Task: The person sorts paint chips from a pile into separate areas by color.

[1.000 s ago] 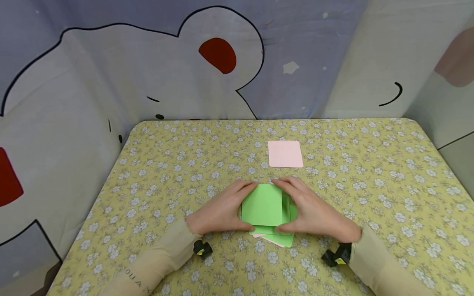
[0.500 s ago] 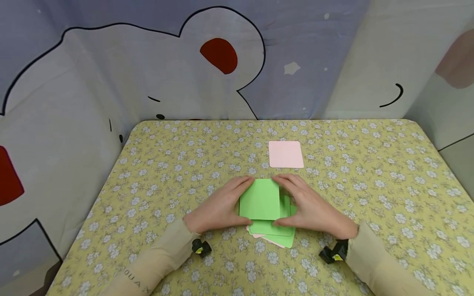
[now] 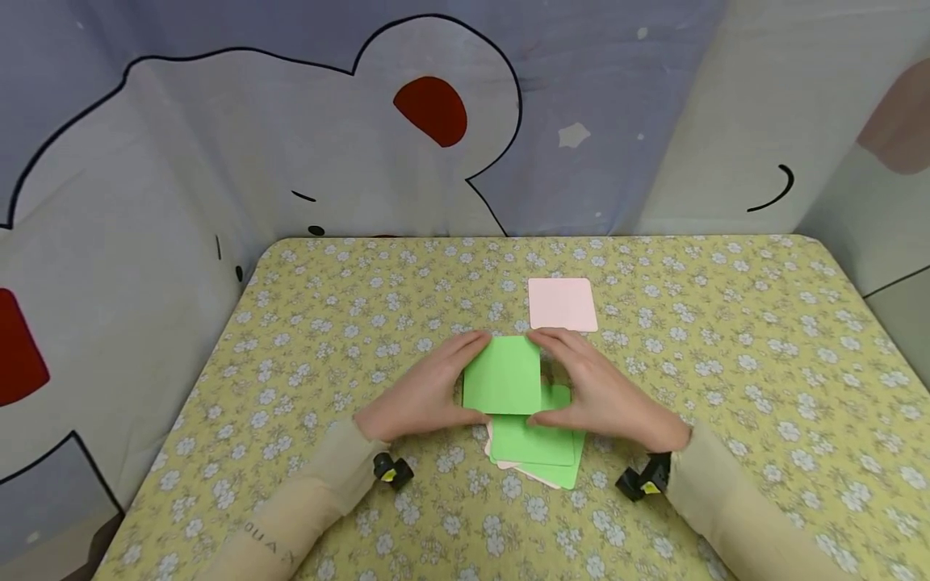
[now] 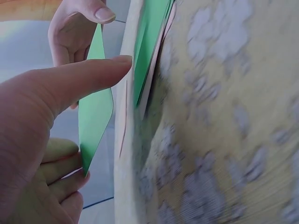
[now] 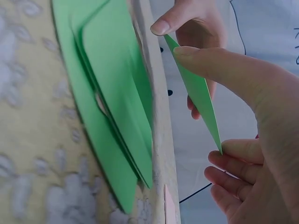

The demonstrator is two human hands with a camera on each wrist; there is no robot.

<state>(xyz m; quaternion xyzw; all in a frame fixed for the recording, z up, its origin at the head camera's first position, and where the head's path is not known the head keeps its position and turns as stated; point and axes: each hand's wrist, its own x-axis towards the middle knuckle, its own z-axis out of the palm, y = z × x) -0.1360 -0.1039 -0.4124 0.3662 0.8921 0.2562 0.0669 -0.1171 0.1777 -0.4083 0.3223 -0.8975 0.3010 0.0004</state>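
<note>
Both hands hold one square green card [image 3: 501,376] in the air, above and a little beyond a loose pile. My left hand [image 3: 425,389] pinches its left side between thumb and fingers. The right hand [image 3: 606,391] grips the opposite side the same way. Seen in the left wrist view, the card [image 4: 96,109] is apart from the things below it. The right wrist view shows the card [image 5: 198,91] nearly edge-on. Beneath lies the uneven pile of green cards [image 3: 534,441], with pink edges showing at its lower left.
A pink square card [image 3: 563,304] lies alone farther back on the table, whose yellow flowered cloth [image 3: 349,315] covers the top. A curtain with a cartoon print [image 3: 574,169] hangs behind and at the sides.
Both hands have moved away from the body and slightly left with the green card, uncovering more of the pile. The single pink card has stayed put.
</note>
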